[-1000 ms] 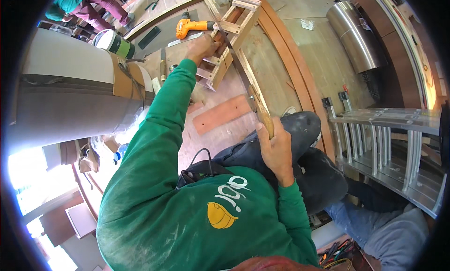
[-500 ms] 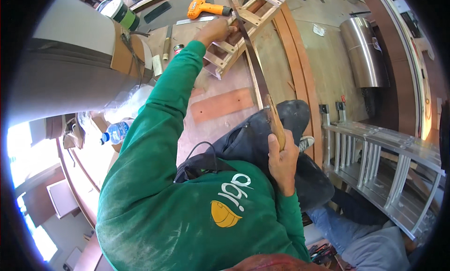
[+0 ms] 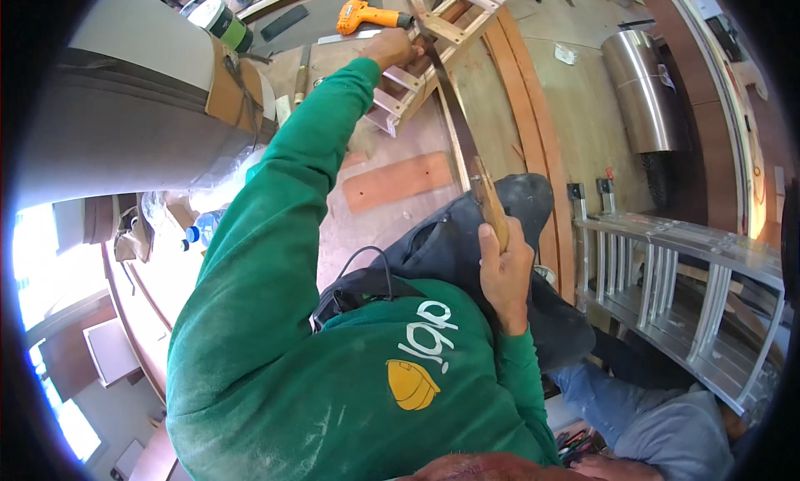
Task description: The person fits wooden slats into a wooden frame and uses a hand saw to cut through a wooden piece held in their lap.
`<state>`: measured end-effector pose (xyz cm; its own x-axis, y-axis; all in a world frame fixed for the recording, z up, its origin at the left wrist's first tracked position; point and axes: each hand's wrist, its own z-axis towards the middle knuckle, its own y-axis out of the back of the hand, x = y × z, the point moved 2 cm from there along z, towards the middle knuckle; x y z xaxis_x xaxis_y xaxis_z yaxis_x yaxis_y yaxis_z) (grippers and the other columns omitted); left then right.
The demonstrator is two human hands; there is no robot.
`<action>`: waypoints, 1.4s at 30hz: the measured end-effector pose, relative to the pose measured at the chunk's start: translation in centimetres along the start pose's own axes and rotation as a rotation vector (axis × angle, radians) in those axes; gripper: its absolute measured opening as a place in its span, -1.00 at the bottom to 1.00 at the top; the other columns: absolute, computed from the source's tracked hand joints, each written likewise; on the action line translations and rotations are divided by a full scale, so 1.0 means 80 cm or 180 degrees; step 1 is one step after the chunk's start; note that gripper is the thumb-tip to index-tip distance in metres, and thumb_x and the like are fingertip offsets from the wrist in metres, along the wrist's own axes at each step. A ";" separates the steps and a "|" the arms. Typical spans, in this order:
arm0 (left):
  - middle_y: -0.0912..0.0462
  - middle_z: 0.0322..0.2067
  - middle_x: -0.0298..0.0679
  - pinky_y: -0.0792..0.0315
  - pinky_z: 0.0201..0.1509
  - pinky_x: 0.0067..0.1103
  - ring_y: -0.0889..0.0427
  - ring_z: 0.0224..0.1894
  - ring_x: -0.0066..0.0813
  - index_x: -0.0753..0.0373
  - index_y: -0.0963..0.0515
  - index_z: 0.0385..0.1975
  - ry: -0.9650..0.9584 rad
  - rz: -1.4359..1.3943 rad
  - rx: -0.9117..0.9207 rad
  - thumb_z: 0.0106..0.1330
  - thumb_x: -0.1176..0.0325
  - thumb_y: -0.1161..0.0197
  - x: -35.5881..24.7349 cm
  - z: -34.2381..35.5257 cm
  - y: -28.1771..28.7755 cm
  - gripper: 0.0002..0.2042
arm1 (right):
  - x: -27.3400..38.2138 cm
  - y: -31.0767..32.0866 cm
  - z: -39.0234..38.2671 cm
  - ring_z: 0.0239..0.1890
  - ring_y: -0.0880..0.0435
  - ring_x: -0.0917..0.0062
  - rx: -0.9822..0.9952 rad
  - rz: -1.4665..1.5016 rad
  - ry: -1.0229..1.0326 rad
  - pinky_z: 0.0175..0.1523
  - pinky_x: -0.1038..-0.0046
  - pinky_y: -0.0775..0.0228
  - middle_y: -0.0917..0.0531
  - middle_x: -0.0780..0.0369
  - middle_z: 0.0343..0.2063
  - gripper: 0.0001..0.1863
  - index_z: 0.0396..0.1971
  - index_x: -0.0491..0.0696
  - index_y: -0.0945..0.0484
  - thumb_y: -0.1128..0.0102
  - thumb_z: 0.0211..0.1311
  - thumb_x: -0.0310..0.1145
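My right hand (image 3: pixel 507 273) is wrapped round the wooden handle (image 3: pixel 490 204) of a handsaw, whose long dark blade (image 3: pixel 454 110) points away from me. The far part of the blade crosses a pale, ladder-like wooden frame (image 3: pixel 443 29) with crosspieces. Close to the blade, my left hand (image 3: pixel 392 48) reaches into this frame, fingers closed on a brown wood strip (image 3: pixel 457 11) lying inside it; the fingertips are partly hidden.
Beyond my left hand lies an orange drill (image 3: pixel 367 16). A brown board (image 3: pixel 396 183) lies before my knee, and long brown boards (image 3: pixel 533 119) run along the right. An aluminium ladder (image 3: pixel 667 239), a steel cylinder (image 3: pixel 640 94) and another person's grey sleeve (image 3: pixel 675 435) are at right.
The saw and my right hand have shifted only slightly. My left hand has moved a little away from me and to the right, still at the frame.
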<state>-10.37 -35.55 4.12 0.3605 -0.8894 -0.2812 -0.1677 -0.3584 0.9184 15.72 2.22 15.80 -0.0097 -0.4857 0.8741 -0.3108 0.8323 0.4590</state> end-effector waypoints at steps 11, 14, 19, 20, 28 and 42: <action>-0.76 -0.04 0.17 -0.57 0.14 -0.19 -0.76 0.04 0.07 0.34 -0.72 -0.02 -0.0781 -0.0012 0.0247 0.40 -0.07 -0.34 0.013 0.019 -0.002 -0.49 | 0.001 -0.008 0.003 -0.27 -0.72 -0.17 -0.0114 -0.0280 0.0336 -0.21 0.01 -0.52 -0.71 -0.13 -0.38 -0.74 -0.08 -0.15 -0.56 -0.24 0.50 -0.24; -0.78 -0.11 0.16 -0.59 0.09 -0.19 -0.78 -0.02 0.06 0.35 -0.73 -0.05 -0.0749 0.0395 0.0233 0.35 -0.03 -0.40 0.017 0.019 -0.001 -0.51 | 0.000 -0.010 -0.010 -0.26 -0.71 -0.19 -0.0078 -0.0335 0.0243 -0.19 -0.02 -0.52 -0.71 -0.14 -0.37 -0.73 -0.06 -0.14 -0.55 -0.24 0.49 -0.23; -0.77 -0.17 0.21 -0.61 0.04 -0.17 -0.78 -0.08 0.14 0.43 -0.73 -0.17 -0.0987 0.0301 0.0002 0.32 -0.02 -0.41 0.022 0.028 -0.007 -0.50 | 0.006 -0.004 -0.047 -0.23 -0.71 -0.21 -0.0037 -0.0131 0.0014 -0.17 -0.03 -0.52 -0.71 -0.16 -0.35 -0.72 -0.04 -0.13 -0.54 -0.24 0.49 -0.22; -0.77 -0.17 0.21 -0.62 0.04 -0.17 -0.78 -0.07 0.14 0.43 -0.73 -0.17 -0.0982 0.0346 -0.0007 0.33 -0.02 -0.40 0.024 0.028 -0.009 -0.50 | 0.004 -0.003 -0.054 -0.23 -0.71 -0.21 -0.0002 -0.0140 -0.0067 -0.17 -0.02 -0.53 -0.71 -0.17 -0.34 -0.71 -0.04 -0.13 -0.54 -0.25 0.48 -0.22; -0.77 -0.15 0.20 -0.62 0.03 -0.14 -0.77 -0.05 0.16 0.43 -0.73 -0.18 -0.0969 0.1032 0.0164 0.39 -0.17 -0.33 0.018 0.028 -0.003 -0.40 | 0.011 -0.019 -0.079 -0.22 -0.72 -0.19 -0.0069 -0.0116 -0.0215 -0.17 0.00 -0.54 -0.70 -0.16 -0.35 -0.72 -0.03 -0.14 -0.53 -0.26 0.47 -0.25; -0.76 -0.09 0.20 -0.66 0.02 -0.20 -0.77 -0.03 0.18 0.44 -0.74 -0.18 -0.1356 0.2021 0.0171 0.33 0.14 -0.40 0.027 0.063 -0.027 -0.61 | -0.015 -0.056 -0.037 -0.23 -0.66 -0.27 -0.0166 -0.0306 0.0237 -0.21 -0.12 -0.47 -0.66 -0.24 -0.37 -0.71 -0.05 -0.16 -0.48 -0.24 0.44 -0.27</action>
<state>-13.89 -38.11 0.11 -0.2029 -0.9579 0.2029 -0.2730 0.2543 0.9278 19.92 -0.14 13.21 0.0890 -0.5444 0.8341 -0.2569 0.7965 0.5473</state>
